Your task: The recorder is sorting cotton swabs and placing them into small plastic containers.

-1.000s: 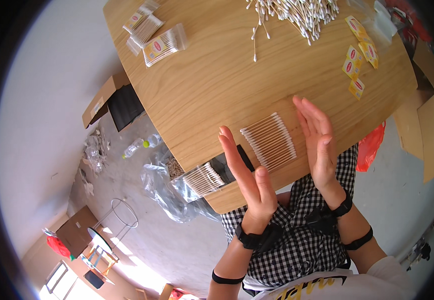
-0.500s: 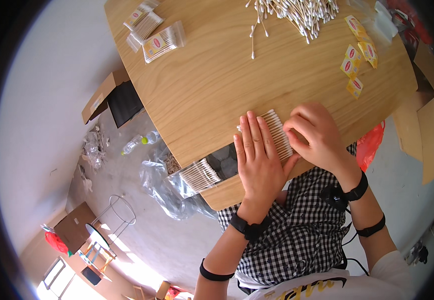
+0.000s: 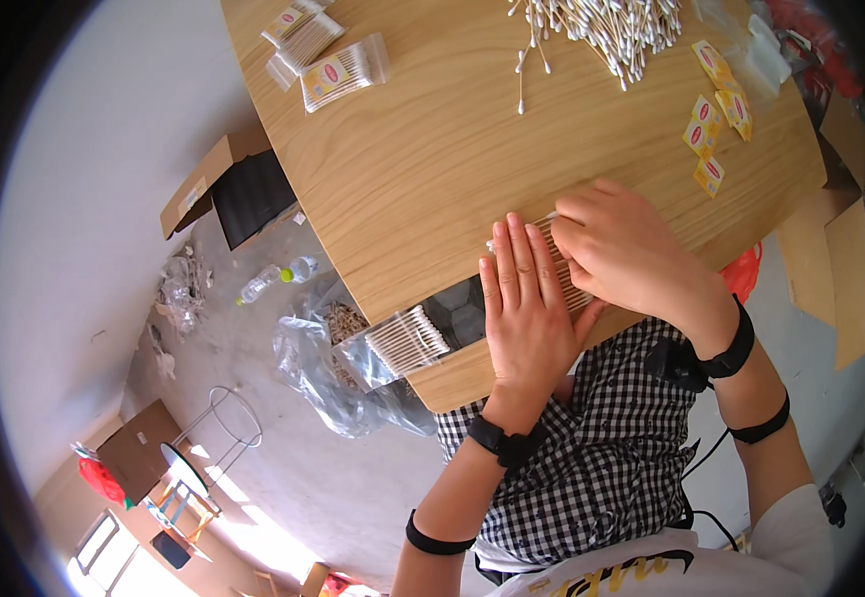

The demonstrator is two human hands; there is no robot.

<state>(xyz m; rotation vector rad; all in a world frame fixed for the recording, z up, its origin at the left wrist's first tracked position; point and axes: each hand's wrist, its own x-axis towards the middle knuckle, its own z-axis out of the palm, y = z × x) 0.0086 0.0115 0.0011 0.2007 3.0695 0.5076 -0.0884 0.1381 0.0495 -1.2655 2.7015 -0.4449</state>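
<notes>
My left hand (image 3: pixel 527 318) lies flat, fingers stretched out, over a row of cotton swabs (image 3: pixel 574 291) near the table's front edge. Curled over the far right part of that row is my right hand (image 3: pixel 632 249), its fingers closed and touching the swabs. Whatever its fingertips pinch is hidden. One white swab tip shows beside the right index finger. To the left of my left hand, a clear plastic bag (image 3: pixel 365 360) with a layer of swabs (image 3: pixel 408 339) sits at the table's corner, next to a dark grey patterned piece (image 3: pixel 459 310).
Loose swabs (image 3: pixel 612 35) are heaped at the far side of the wooden table (image 3: pixel 403 179). Several yellow cards (image 3: pixel 703 127) lie at the right, filled swab packets (image 3: pixel 343 75) at the far left. Plastic bottles (image 3: pixel 261 284) and an opened cardboard box (image 3: pixel 214 179) are on the floor.
My right hand has moved over the swab row, its fingers now covering the row's right part. My left hand stays flat on the swabs. The whole view has shifted slightly.
</notes>
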